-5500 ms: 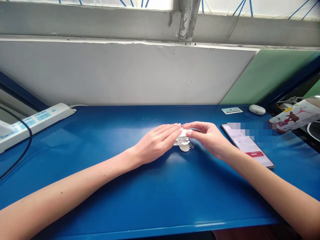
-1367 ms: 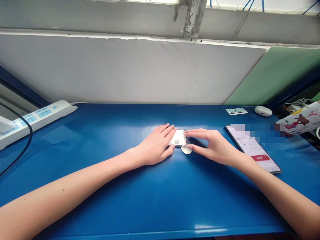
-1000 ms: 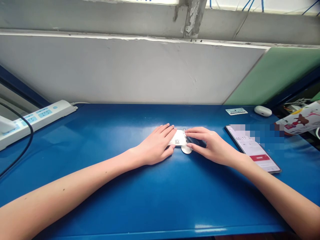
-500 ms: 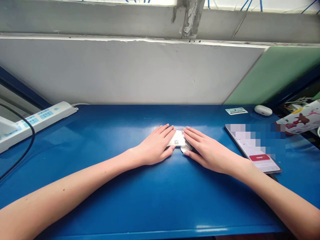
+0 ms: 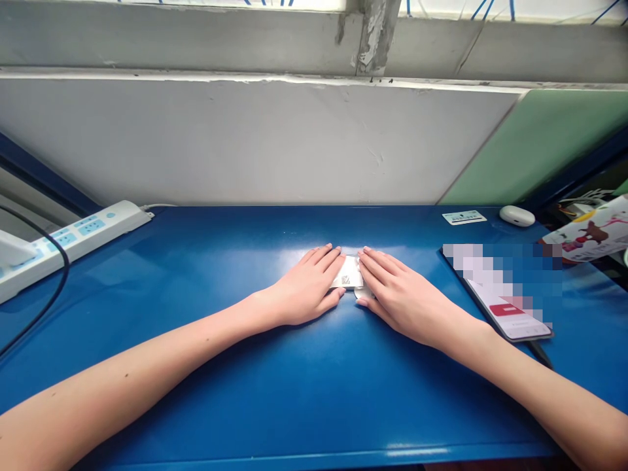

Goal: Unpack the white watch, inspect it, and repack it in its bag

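A small white packet (image 5: 349, 275) with a printed code lies flat on the blue table (image 5: 275, 392) near its middle. My left hand (image 5: 307, 288) rests palm down on the packet's left part, fingers stretched out and close together. My right hand (image 5: 397, 294) lies flat on the right side, fingers extended, and covers most of a small white disc (image 5: 364, 294) just below the packet. Neither hand grips anything.
A white power strip (image 5: 69, 239) with a black cable (image 5: 46, 297) lies at the left edge. A phone (image 5: 505, 297) lies to the right of my right hand. Behind it are a white label (image 5: 459, 217), a white earbud case (image 5: 517, 215) and a printed box (image 5: 589, 235).
My right hand has gone from pinching at the packet's right edge to lying flat over it and the disc. The left hand has stayed pressed on the packet.
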A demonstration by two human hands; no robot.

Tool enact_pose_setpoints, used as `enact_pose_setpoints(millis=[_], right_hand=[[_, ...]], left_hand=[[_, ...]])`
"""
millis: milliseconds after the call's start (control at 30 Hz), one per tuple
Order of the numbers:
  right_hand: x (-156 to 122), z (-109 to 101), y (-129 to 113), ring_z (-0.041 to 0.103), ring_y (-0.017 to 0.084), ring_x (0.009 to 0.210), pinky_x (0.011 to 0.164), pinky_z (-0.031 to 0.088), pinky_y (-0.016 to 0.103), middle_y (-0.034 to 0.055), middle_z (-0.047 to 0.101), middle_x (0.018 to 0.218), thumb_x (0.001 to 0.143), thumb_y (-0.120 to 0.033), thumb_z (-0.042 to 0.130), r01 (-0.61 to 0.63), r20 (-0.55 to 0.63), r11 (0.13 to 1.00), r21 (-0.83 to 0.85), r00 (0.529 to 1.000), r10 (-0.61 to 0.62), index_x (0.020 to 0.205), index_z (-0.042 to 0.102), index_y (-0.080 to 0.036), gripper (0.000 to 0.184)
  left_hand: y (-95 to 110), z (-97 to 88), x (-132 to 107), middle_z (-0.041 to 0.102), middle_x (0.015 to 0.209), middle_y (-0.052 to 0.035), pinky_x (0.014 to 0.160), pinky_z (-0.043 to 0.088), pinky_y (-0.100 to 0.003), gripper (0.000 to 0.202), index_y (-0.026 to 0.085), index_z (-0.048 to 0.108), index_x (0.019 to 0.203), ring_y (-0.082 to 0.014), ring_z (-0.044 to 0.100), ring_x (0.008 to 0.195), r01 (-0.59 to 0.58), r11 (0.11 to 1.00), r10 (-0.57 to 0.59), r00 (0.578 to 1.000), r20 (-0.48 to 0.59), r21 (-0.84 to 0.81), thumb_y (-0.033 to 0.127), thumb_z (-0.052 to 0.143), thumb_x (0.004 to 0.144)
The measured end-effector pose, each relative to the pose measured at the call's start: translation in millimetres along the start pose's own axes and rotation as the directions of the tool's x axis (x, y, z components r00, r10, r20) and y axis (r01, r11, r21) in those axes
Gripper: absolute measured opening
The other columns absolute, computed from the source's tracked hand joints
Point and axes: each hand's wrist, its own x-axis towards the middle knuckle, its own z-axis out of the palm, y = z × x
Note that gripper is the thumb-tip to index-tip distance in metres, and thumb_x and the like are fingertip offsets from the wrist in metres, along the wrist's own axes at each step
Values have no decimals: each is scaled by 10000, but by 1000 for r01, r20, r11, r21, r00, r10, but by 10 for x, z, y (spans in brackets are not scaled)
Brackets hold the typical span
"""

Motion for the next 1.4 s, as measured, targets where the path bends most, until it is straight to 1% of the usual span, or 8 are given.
enact_pose_setpoints(millis=[200, 333, 467, 700, 900, 1200, 1300, 1400], right_hand=[[78, 6, -12, 532, 413, 1296, 1136, 402, 530, 322, 593, 1325, 1004, -314, 447, 80, 10, 991, -112, 997, -79, 1233, 619, 96, 500], [108, 24, 44, 570, 366, 1269, 1141, 411, 491, 272, 638, 1293, 1015, -307, 428, 98, -47, 993, -63, 994, -101, 1168, 677, 44, 457], [114, 34, 81, 567, 348, 1276, 1129, 433, 474, 253, 626, 1323, 1010, -285, 439, 91, -50, 996, 4, 995, -91, 1191, 668, 28, 427], [88, 61, 70, 551, 352, 1296, 1118, 452, 453, 253, 635, 1307, 980, -247, 484, 22, -77, 995, 95, 997, -15, 1210, 647, 32, 396], [27, 117, 131, 550, 347, 1299, 1087, 480, 472, 238, 624, 1334, 989, -316, 486, -92, -58, 968, 232, 992, 108, 1304, 578, -2, 454], [-5, 132, 154, 480, 334, 1360, 1116, 433, 494, 200, 516, 1467, 1013, -404, 419, -116, 32, 955, 271, 993, 112, 1464, 438, -76, 559], [-13, 122, 200, 456, 330, 1380, 1132, 412, 496, 181, 517, 1473, 1022, -397, 393, -128, 41, 952, 279, 992, 122, 1455, 454, -85, 537], [-23, 133, 277, 485, 315, 1358, 1123, 426, 489, 167, 566, 1431, 1032, -305, 362, -159, -4, 947, 279, 986, 167, 1402, 512, -75, 461]], left_hand=[[11, 17, 4, 367, 1546, -224, 1188, 248, -461, 621, 34, 352, 1476, -358, 281, 1466, 13, 1000, -13, 1000, 4, 1, 433, 400, 1003], [5, 35, 12, 377, 1537, -230, 1190, 240, -472, 626, 21, 351, 1477, -369, 287, 1460, 6, 1000, -6, 1000, 11, 11, 429, 398, 1005], [1, 48, 8, 386, 1535, -220, 1189, 245, -467, 618, 26, 353, 1472, -367, 294, 1458, 8, 1000, -8, 1000, -1, 27, 430, 387, 1005], [-10, 57, -7, 401, 1529, -211, 1173, 279, -475, 605, 48, 358, 1469, -359, 317, 1449, 1, 1000, 0, 999, -32, 11, 430, 403, 1002], [-27, 46, -7, 389, 1536, -216, 1179, 282, -461, 641, 23, 336, 1483, -352, 301, 1457, 3, 1000, -3, 1000, -29, -13, 441, 418, 1005], [-44, 46, -14, 368, 1559, -189, 1193, 264, -468, 632, 56, 341, 1498, -347, 285, 1466, 22, 999, -22, 1000, -15, -40, 452, 413, 1011], [-48, 43, -7, 383, 1553, -178, 1187, 275, -477, 607, 82, 344, 1497, -337, 297, 1463, 12, 999, -14, 999, -35, -53, 454, 394, 1021], [-52, 42, -4, 393, 1547, -178, 1183, 281, -480, 597, 82, 344, 1496, -334, 299, 1463, 5, 998, -8, 999, -45, -69, 451, 388, 1028]])
